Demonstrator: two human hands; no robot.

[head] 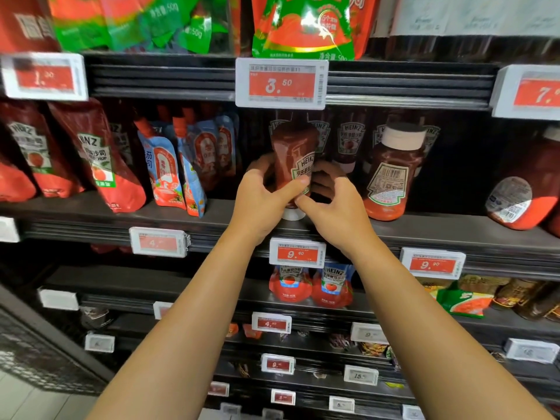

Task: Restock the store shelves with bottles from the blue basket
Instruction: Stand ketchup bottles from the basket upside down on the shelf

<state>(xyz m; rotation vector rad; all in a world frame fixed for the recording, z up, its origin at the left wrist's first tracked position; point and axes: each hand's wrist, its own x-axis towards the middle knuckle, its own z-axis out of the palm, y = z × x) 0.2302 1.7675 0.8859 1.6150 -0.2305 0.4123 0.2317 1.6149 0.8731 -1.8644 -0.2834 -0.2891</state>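
Observation:
A dark red Heinz ketchup bottle [293, 153] stands cap-down on the black middle shelf [448, 228], its white cap at the shelf's front edge. My left hand [260, 198] grips its left side with the thumb across the label. From the right, my right hand [333, 201] curls around the bottle's lower part. More Heinz bottles [348, 137] stand behind it in the shadow. The blue basket is out of view.
A ketchup bottle with its white cap up [394, 171] stands just right of my hands, and another [521, 192] further right. Red and blue sauce pouches [169, 165] fill the shelf's left part. Price tags [281, 83] hang above; lower shelves hold more pouches [312, 286].

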